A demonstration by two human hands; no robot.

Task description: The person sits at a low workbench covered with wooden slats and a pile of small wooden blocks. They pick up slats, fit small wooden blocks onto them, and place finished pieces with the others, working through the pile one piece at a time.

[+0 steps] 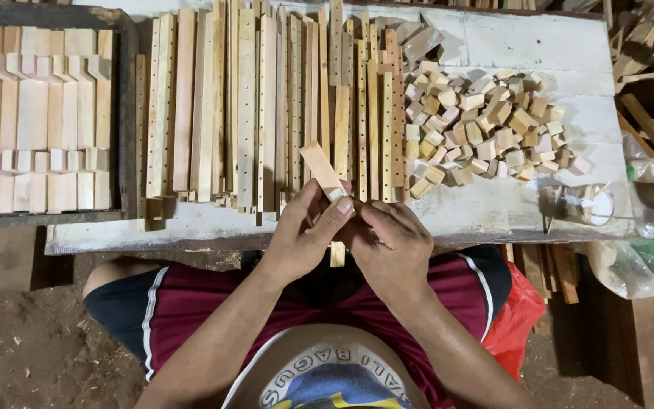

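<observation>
My left hand (302,231) grips a short flat wooden strip (321,169) that slants up and to the left over the bench's front edge, thumb pressed near its lower end. My right hand (392,241) is closed against the same piece from the right, fingers curled at its lower part. A bit of wood (337,254) shows below the hands. Both hands are held together above my lap, just in front of the white workbench (493,208).
Many long drilled wooden slats (251,106) lie side by side on the bench. A heap of small wooden blocks (486,125) sits to the right. A dark tray of stacked wooden pieces (35,113) is at left. Plastic bags (645,265) and scrap wood lie at right.
</observation>
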